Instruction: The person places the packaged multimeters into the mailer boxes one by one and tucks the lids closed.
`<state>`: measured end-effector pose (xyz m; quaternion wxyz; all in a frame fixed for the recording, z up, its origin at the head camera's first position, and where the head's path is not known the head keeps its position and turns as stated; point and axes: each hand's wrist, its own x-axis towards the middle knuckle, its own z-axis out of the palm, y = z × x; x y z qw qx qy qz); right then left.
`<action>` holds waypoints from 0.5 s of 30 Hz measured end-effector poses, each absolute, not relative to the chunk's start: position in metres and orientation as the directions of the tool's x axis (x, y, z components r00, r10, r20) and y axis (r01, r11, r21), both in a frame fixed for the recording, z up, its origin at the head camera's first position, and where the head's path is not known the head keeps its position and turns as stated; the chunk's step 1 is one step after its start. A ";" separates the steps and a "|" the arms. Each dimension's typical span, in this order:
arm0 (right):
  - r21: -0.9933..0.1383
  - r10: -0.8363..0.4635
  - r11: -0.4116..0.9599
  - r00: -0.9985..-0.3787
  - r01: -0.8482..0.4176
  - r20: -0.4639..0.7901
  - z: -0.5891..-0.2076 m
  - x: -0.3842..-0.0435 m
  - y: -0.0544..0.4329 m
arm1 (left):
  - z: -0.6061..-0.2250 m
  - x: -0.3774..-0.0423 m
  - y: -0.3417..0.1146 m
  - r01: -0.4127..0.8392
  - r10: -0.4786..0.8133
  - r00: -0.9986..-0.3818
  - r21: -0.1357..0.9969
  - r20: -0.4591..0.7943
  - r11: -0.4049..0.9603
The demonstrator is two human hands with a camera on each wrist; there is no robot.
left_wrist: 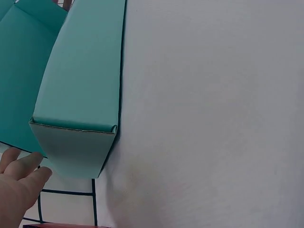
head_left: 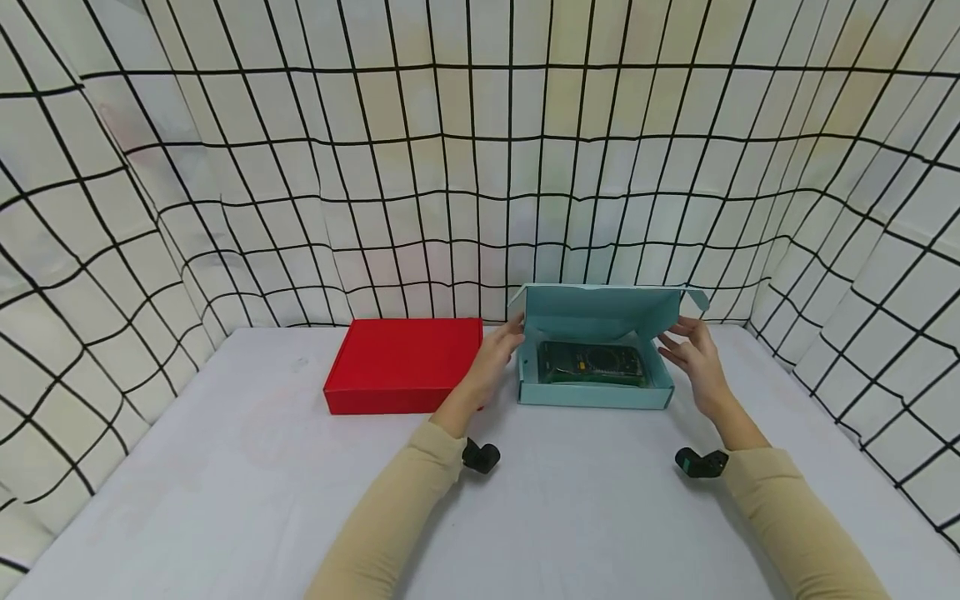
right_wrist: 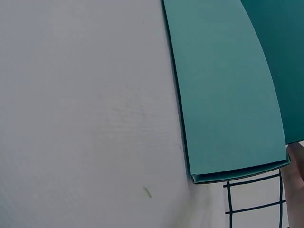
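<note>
Two cardboard boxes sit side by side toward the far edge of the white-covered table (head_left: 570, 517). The teal mailer box (head_left: 592, 397), on the right, stands open, its hinged lid (head_left: 600, 304) raised and tilted up along the back, with small side tabs (head_left: 700, 300) sticking out at the lid's upper corners. Inside it lies a dark digital multimeter (head_left: 591, 363), on its side across the floor of the box, its round dial toward the right end, with what looks like clear plastic wrapping about it and a green strip along its near edge. The red box (head_left: 401, 367), on the left, is closed, so its contents cannot be told. The left hand (head_left: 491, 358) is at the teal box's left end, between the two boxes, its fingers loosely extended beside the lid; whether they touch it is unclear. The right hand (head_left: 697, 358) is at the opposite end, fingers relaxed and spread by the lid's right edge, partly hidden there, and contact is again hard to tell. Black wire grid (head_left: 487, 167) rises behind the table.
</note>
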<state>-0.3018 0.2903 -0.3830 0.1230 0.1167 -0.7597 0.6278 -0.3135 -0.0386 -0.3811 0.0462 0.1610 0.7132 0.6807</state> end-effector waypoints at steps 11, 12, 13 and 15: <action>-0.924 -0.041 0.212 -0.948 -0.317 0.316 -0.386 -0.304 0.295 | -0.383 -0.306 -0.038 0.209 0.304 -0.935 0.976 0.182 0.057; -0.921 -0.047 0.228 -0.948 -0.317 0.315 -0.387 -0.304 0.297 | -0.384 -0.306 -0.038 0.213 0.304 -0.935 0.975 0.184 0.064; -0.917 -0.051 0.243 -0.949 -0.315 0.312 -0.387 -0.305 0.298 | -0.384 -0.306 -0.038 0.214 0.305 -0.934 0.974 0.184 0.069; -0.914 -0.055 0.267 -0.952 -0.305 0.301 -0.388 -0.306 0.301 | -0.384 -0.304 -0.038 0.215 0.311 -0.933 0.973 0.179 0.084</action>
